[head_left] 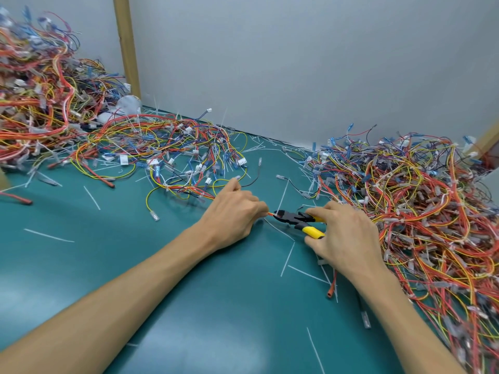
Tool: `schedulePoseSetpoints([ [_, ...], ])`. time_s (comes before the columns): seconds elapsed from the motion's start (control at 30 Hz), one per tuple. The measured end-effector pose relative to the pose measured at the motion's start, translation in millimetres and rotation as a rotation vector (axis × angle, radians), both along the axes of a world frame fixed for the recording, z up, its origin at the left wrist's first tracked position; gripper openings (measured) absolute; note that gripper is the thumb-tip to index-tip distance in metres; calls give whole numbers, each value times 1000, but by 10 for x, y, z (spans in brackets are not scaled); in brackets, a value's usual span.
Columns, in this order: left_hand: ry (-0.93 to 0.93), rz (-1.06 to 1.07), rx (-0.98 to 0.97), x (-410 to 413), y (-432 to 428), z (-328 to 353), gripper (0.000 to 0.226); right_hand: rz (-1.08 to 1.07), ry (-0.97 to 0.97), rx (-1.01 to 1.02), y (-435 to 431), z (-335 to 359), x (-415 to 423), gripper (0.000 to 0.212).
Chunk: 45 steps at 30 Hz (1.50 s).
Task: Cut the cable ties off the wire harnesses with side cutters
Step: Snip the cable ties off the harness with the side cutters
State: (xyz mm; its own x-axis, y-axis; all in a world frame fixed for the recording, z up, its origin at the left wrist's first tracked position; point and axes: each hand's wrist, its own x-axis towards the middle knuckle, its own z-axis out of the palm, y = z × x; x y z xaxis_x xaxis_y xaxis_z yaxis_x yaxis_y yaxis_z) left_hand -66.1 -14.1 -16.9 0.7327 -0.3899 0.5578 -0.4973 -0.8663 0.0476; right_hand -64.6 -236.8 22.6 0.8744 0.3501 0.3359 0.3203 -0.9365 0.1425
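Pinching a limp orange wire bundle [266, 213] on the green table [189, 306], the left hand [232, 211] steadies it while the right hand [340, 233] grips the side cutters [294, 220]; any tie is probably hidden. Hold beside the tie.

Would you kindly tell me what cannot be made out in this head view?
- Head view: whether a cable tie lies in the side cutters is too small to tell; the left hand hides the held wires.
- Head view: the right hand covers most of the handles.
- Head view: the right harness pile is cut off by the frame edge.
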Motion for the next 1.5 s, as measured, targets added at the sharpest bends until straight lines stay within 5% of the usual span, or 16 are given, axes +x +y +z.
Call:
schedulePoseSetpoints([
  [0.83, 24, 29, 15, 3, 14, -3, 19, 56, -76, 36, 12, -57, 23, 38],
  [1.5, 26, 99, -113, -28, -5, -11, 16, 141, 104, 59, 21, -152, 9, 40],
])
